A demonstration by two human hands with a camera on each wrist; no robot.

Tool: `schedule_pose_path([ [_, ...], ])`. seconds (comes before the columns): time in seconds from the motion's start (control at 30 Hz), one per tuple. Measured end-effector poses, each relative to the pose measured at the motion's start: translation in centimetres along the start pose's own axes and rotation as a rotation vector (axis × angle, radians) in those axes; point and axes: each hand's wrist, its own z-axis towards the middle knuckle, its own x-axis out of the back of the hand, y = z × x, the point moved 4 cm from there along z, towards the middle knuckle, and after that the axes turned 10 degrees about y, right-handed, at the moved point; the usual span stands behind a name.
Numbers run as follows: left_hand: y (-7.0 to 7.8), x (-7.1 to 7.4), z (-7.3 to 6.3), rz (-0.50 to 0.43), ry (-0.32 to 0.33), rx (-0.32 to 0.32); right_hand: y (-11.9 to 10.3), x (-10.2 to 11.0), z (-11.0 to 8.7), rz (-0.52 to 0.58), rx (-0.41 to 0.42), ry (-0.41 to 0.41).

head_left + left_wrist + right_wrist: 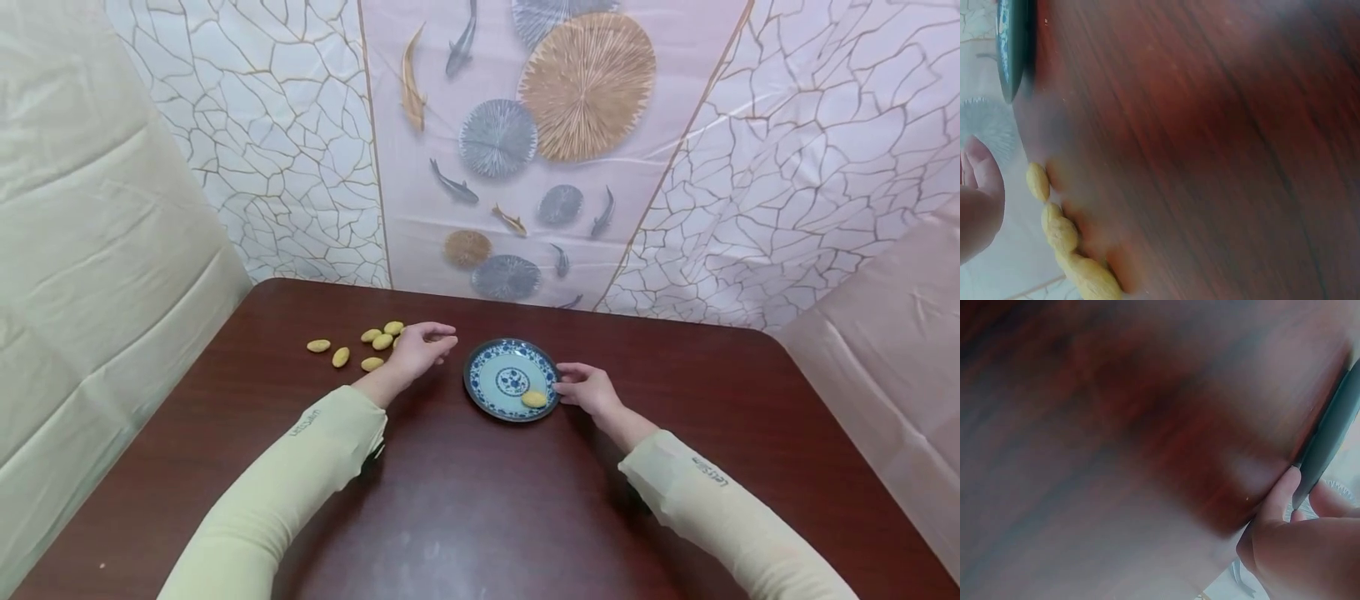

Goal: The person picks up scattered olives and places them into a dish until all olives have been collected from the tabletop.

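Note:
A round plate (491,379) with a blue floral rim sits on the dark wooden table. One yellow, ridged, oval peanut-like piece (534,399) lies on it, towards its right front. At the plate's right edge, my right hand (592,393) pinches the rim between thumb and fingers, as the right wrist view also shows. My left hand (420,352) is raised over the table, left of the plate, thumb and fingers pointing towards it; whether something sits between the fingertips is unclear. Several similar yellow pieces (382,342) lie beside and behind it, some partly hidden by the hand.
The reddish-brown table (480,492) runs to rounded far corners. Behind it hangs a patterned cloth (495,208) with fish and round leaf shapes. Pale padded cloth walls (97,250) stand at both sides. Both forearms wear pale yellow sleeves (300,467).

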Motion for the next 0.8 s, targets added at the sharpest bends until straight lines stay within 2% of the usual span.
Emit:
schedule_pose_path([
  [0.13, -0.3, 0.9, 0.2, -0.067, -0.011, 0.045, -0.2, 0.0, 0.0, -0.005, 0.006, -0.002],
  [0.27, -0.4, 2.2, 0.4, -0.108, -0.021, 0.061, -0.3, 0.0, -0.2, 0.002, 0.002, -0.006],
  [0.37, -0.6, 3.5, 0.3, -0.106, -0.022, 0.066, -0.3, 0.1, -0.3, 0.002, -0.007, -0.012],
  [0.53, -1.0, 6.0, 0.2, -0.098, 0.019, 0.039, -0.4, 0.2, -0.3, 0.001, -0.003, -0.01],
  [0.8, -3.6, 9.1, 0.2, -0.036, 0.064, 0.058, -0.4, 0.0, -0.5, -0.004, -0.018, -0.019],
])
